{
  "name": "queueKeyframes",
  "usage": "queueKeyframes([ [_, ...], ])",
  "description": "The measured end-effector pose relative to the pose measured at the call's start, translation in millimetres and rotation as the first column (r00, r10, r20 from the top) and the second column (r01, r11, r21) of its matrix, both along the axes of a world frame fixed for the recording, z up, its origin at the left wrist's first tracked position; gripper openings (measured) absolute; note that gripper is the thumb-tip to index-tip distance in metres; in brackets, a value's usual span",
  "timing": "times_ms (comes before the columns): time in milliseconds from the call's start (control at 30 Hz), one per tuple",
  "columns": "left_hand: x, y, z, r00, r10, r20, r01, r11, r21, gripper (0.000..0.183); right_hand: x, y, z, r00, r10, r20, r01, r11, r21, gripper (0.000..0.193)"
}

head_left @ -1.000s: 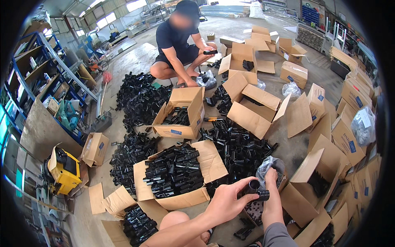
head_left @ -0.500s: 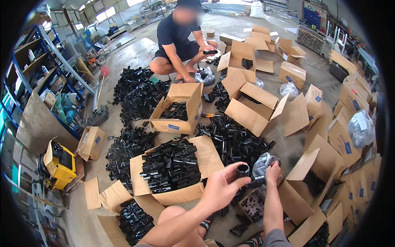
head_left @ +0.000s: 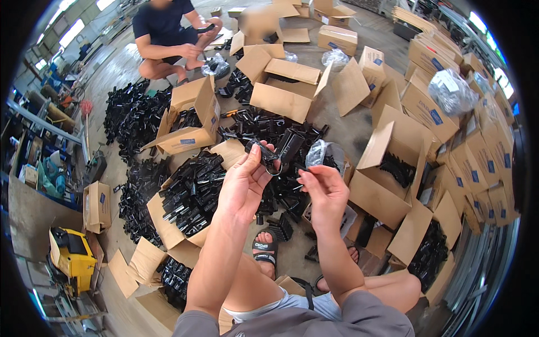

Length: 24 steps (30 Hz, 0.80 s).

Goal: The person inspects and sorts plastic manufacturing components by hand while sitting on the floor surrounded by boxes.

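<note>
My left hand (head_left: 245, 182) is raised in front of me, its thumb and fingers closed round a black tubular fitting (head_left: 289, 147). The fitting has a wide cylinder and a round open end turned toward me. Just right of it, my right hand (head_left: 325, 194) holds its thumb and fingertips pinched together. A small dark bit shows at those fingertips, too small to name. Below the hands, an open box (head_left: 346, 218) is partly covered by my right hand. Behind them lies a clear plastic bag (head_left: 318, 153) next to a heap of black fittings (head_left: 247, 124).
Left of my arm, an open carton (head_left: 152, 209) is full of black fittings. Another carton (head_left: 188, 140) stands beyond it. Open cartons (head_left: 382, 194) and stacked boxes (head_left: 477, 168) line the right. A person (head_left: 168, 39) squats at the far left. A yellow machine (head_left: 73, 261) stands left.
My view has shifted, so the scene sits further left and higher. The left hand has tilted the fitting up. My right hand has moved from beside the plastic bag to the fitting.
</note>
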State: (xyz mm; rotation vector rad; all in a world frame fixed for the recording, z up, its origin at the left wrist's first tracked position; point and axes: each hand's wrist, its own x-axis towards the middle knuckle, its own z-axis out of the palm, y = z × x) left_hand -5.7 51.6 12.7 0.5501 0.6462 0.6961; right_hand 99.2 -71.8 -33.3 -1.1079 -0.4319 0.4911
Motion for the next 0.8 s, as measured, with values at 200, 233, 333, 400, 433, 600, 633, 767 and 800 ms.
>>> queueKeyframes([
  [200,-2.5,-10.6,-1.3,0.999,-0.036,0.038,0.033,0.997,0.065,0.024,-13.0,1.4,11.7,0.992,-0.125,0.035,0.122,0.989,0.079,0.016],
  [233,-3.4,-12.1,0.1,0.999,-0.035,0.04,0.032,0.997,0.077,0.025,-12.8,1.1,10.6,0.991,-0.128,0.03,0.126,0.989,0.081,0.016],
  [333,-6.8,-16.0,3.7,0.998,-0.037,0.051,0.03,0.993,0.117,0.026,-13.5,-2.0,11.3,0.994,-0.107,0.012,0.105,0.99,0.098,0.016],
  [400,-7.5,-19.5,4.0,0.997,-0.045,0.067,0.035,0.988,0.15,0.028,-15.0,-2.6,12.2,0.997,-0.081,-0.014,0.082,0.99,0.111,0.016],
  [433,-7.2,-21.9,3.9,0.997,-0.044,0.06,0.033,0.985,0.169,0.028,-15.8,-2.1,12.5,0.997,-0.068,-0.034,0.072,0.991,0.116,0.016],
  [600,-4.2,-30.7,5.3,1.0,0.0,0.026,-0.008,0.951,0.309,0.031,-12.1,-1.5,-0.8,0.985,-0.003,-0.171,0.032,0.986,0.165,0.015],
  [633,-5.5,-32.6,7.0,1.0,-0.003,0.023,-0.005,0.938,0.346,0.033,-11.9,-2.0,-1.8,0.979,0.019,-0.203,0.019,0.983,0.182,0.014],
  [767,-4.0,-37.4,10.0,0.999,0.021,0.04,-0.037,0.875,0.482,0.038,-12.9,-1.3,-7.4,0.902,0.17,-0.397,-0.04,0.948,0.316,0.01],
  [800,-4.4,-37.5,10.4,0.999,0.015,0.049,-0.038,0.86,0.508,0.039,-13.7,-0.9,-7.3,0.89,0.196,-0.412,-0.054,0.942,0.332,0.009],
])
